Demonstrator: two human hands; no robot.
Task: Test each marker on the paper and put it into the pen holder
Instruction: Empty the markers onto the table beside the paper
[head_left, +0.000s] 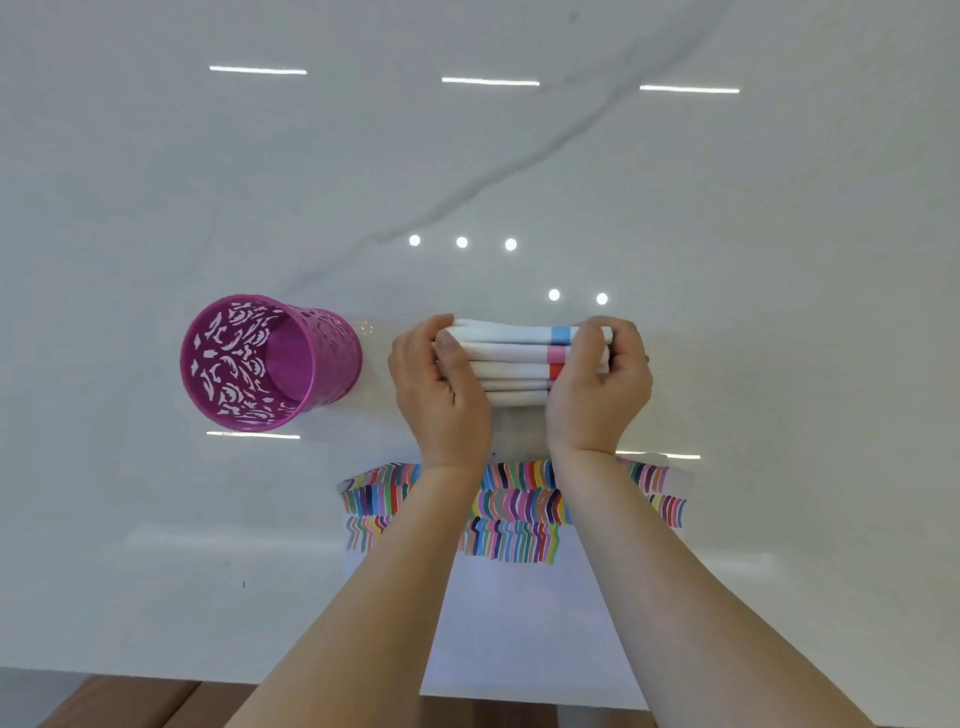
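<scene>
Left of the hands stands the holder (223, 364), a pink perforated cup, upright on the white table (519, 156). Its mouth is open and nothing shows inside. It is likely thin and light, so a marker dropped in at a slant could tip or slide it on the glossy top.

Just right of it, the left hand (441, 384) curls its fingers and thumb round the left ends of the markers (511, 358). These lie as a stacked bundle of white barrels, running left to right, squeezed between both hands just above or on the table; I cannot tell which. Blue, pink and red bands show near their right ends; lower barrels are partly hidden.

Markers like these should be light, stiff and smooth. Round barrels roll, and a loose bundle will fan out or slip if the squeeze eases. For testing, one is best drawn off the top and pinched mid-barrel, with the other hand pulling the cap; which end carries the cap is not clear.

At the right ends, the right hand (597, 384) wraps its fingers over the top barrels, thumb tucked at the near side.

Near the person, under both forearms, lies the paper (519, 613), its far part already filled with rows of coloured strokes, its near part blank. It is limp and may shift under a pen stroke.
</scene>
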